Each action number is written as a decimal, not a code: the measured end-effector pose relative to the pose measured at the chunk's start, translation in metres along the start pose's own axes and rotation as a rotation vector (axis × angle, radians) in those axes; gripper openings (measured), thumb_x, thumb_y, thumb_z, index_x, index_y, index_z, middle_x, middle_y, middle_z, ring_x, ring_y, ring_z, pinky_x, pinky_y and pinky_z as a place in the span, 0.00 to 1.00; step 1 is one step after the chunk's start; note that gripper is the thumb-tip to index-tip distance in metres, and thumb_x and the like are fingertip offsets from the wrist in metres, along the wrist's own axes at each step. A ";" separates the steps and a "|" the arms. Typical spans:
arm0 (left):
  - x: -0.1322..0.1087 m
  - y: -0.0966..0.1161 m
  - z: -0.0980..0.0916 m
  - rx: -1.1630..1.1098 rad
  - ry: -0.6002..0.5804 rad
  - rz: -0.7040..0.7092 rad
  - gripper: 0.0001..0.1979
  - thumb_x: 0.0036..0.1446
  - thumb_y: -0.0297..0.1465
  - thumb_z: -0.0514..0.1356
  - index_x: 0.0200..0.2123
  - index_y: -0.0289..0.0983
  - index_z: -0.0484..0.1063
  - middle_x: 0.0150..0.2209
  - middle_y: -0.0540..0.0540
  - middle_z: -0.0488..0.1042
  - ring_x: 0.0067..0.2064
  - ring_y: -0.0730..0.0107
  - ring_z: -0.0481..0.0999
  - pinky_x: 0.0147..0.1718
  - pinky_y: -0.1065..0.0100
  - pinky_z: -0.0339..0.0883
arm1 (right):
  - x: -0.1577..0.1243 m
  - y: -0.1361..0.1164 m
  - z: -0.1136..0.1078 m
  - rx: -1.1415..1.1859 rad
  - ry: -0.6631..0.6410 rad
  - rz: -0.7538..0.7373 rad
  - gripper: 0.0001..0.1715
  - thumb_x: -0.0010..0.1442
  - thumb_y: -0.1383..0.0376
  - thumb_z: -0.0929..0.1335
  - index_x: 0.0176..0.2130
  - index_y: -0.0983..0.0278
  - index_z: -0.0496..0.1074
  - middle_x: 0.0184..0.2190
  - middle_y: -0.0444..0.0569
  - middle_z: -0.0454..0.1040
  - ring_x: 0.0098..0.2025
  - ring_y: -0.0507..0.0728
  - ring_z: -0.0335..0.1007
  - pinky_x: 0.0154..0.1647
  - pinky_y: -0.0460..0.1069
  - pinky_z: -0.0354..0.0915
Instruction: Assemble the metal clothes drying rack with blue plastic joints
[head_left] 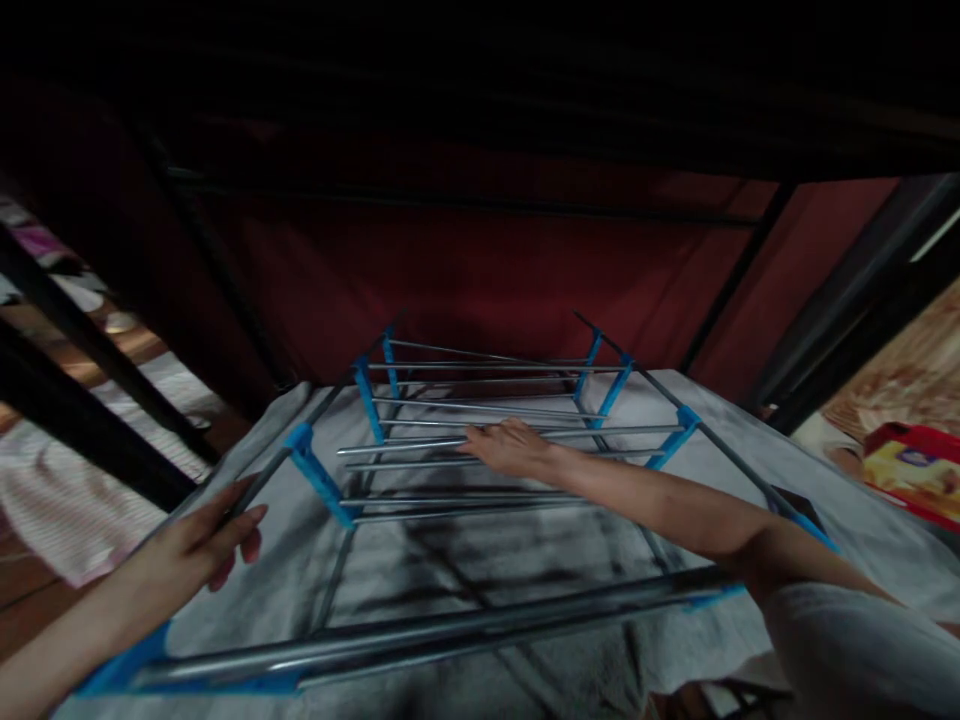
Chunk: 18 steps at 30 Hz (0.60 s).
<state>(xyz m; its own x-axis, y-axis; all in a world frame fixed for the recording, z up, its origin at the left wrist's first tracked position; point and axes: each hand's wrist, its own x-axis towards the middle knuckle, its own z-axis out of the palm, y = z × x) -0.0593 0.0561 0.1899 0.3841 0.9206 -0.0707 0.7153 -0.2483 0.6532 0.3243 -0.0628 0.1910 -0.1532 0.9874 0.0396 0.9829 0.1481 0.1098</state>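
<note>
Before a dark red wall (465,260), on grey cloth (724,430), we have the rack (480,500) lying with its long axis pointing away from us, our left hand (217,535) wrapped round its side rail (264,480), our right hand (514,447) pinching a crosswise tube (405,446).

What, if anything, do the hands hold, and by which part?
The left hand holds a side pole near a blue bracket; the right hand seems to hold a metal rod near its middle.

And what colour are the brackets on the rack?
The brackets are blue, seen best in the head view.
</note>
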 end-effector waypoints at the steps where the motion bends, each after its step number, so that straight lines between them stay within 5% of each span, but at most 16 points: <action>1: -0.004 0.008 0.001 -0.019 -0.036 -0.014 0.40 0.55 0.53 0.56 0.66 0.38 0.59 0.25 0.53 0.75 0.24 0.66 0.71 0.25 0.67 0.66 | 0.000 -0.002 0.000 -0.001 -0.002 -0.002 0.26 0.74 0.51 0.53 0.53 0.64 0.68 0.41 0.58 0.82 0.44 0.65 0.80 0.42 0.54 0.69; 7: -0.013 0.030 0.012 -0.240 -0.097 0.030 0.45 0.55 0.52 0.58 0.66 0.27 0.54 0.27 0.47 0.76 0.25 0.64 0.71 0.22 0.68 0.62 | 0.001 -0.013 -0.003 -0.037 0.038 0.043 0.25 0.75 0.53 0.53 0.54 0.64 0.68 0.41 0.56 0.82 0.45 0.65 0.80 0.41 0.52 0.66; 18: -0.021 0.042 0.019 -0.331 -0.101 0.031 0.44 0.54 0.51 0.59 0.64 0.27 0.56 0.26 0.48 0.74 0.24 0.67 0.70 0.22 0.68 0.60 | 0.006 -0.022 0.000 -0.058 0.004 0.034 0.23 0.75 0.55 0.53 0.53 0.63 0.67 0.40 0.57 0.81 0.45 0.63 0.79 0.41 0.52 0.66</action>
<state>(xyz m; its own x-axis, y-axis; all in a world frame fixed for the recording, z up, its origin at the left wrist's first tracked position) -0.0265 0.0203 0.2043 0.4701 0.8757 -0.1105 0.4804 -0.1489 0.8643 0.3015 -0.0601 0.1888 -0.1204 0.9916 0.0482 0.9800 0.1109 0.1653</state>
